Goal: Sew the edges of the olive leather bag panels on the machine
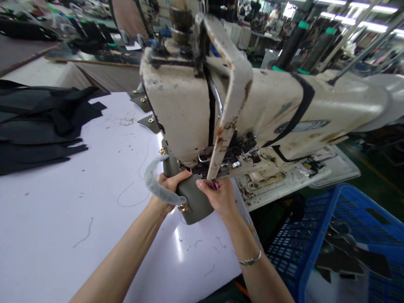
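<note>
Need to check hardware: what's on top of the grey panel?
On the grey panel: a wrapped handle, gold fittings, parts of the left hand and right hand. The machine head hides the part behind it.

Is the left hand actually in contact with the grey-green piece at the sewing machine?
Touching: the head view shows the left hand with a digit laid across the grey-green piece, no gap visible between them.

Panel point(199, 207): over the worktop point(104, 200), beneath the sewing machine point(181, 107) head, left hand point(168, 185) at its left side, right hand point(221, 195) at its right
Handle point(153, 182): on the panel's left, over the left hand
Smaller pieces point(145, 103): behind the panel, left of the machine head
Cloth pile point(38, 126): far left
Basket point(303, 269): right of the worktop, cut pieces point(339, 257) inside
Thread cones point(293, 46): behind the machine's arm
</note>
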A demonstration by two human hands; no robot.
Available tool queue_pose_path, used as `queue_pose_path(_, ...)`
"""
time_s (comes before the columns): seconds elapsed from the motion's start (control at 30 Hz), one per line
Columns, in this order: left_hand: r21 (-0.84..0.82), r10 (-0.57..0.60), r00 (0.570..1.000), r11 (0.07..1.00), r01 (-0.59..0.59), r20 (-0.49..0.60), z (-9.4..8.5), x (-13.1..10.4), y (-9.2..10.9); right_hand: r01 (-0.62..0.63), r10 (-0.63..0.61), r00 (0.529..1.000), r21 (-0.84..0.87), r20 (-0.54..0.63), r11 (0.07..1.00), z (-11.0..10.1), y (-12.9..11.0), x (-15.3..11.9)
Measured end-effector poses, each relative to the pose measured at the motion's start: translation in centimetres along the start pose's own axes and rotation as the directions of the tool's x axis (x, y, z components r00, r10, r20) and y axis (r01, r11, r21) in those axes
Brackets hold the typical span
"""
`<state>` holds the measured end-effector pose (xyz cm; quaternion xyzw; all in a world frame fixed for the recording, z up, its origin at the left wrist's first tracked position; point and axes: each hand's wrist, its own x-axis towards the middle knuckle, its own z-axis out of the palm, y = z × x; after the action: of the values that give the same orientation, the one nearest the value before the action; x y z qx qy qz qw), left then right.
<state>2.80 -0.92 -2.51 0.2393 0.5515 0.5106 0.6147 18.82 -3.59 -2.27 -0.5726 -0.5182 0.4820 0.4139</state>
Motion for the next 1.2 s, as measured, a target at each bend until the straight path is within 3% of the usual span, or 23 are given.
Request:
queue_pose_path(0.1,-0.105,0.009,0.999,0.994,-0.013,-0.041,-0.2,0.1,-0.6,0.062,-0.058,0.997,-0.111,0.042,0.992,-1.0,-0.5,-1.2)
queue_pose_path(0.27,-0.228,-0.047,0.998,0.972,0.055,0.040,0.4,-1.1,-1.1,0.072,-0.058,0.987,-0.089,0.151,0.993,-2.9,-0.2,-0.6)
queue_pose_path(0.37,-0.315,-0.025,0.994,0.949,-0.011,-0.111,2.3,-2.7,-1.7,0.088,-0.062,0.968,-0.098,0.245,0.991,-4.5,-0.4,1.1)
queue_pose_path(0.47,-0.405,-0.010,0.958,0.907,-0.111,-0.285,4.6,-4.1,-2.6,0.097,-0.050,0.949,-0.138,0.311,0.986,-6.2,-1.2,2.8)
queue_pose_path(0.57,-0.489,-0.041,0.938,0.861,-0.142,-0.344,6.3,-5.0,-3.1,0.152,-0.078,0.936,-0.194,0.343,0.969,-7.3,-2.0,3.9)
queue_pose_path(1.03,-0.521,-0.042,0.910,0.830,-0.198,-0.412,7.8,-5.4,-3.1,0.309,-0.134,0.911,-0.430,0.390,0.848,-8.2,-3.7,5.0)
queue_pose_path(1.2,-0.490,0.021,0.898,0.832,-0.260,-0.440,7.7,-4.7,-3.0,0.318,-0.156,0.921,-0.453,0.358,0.833,-8.1,-3.2,5.2)
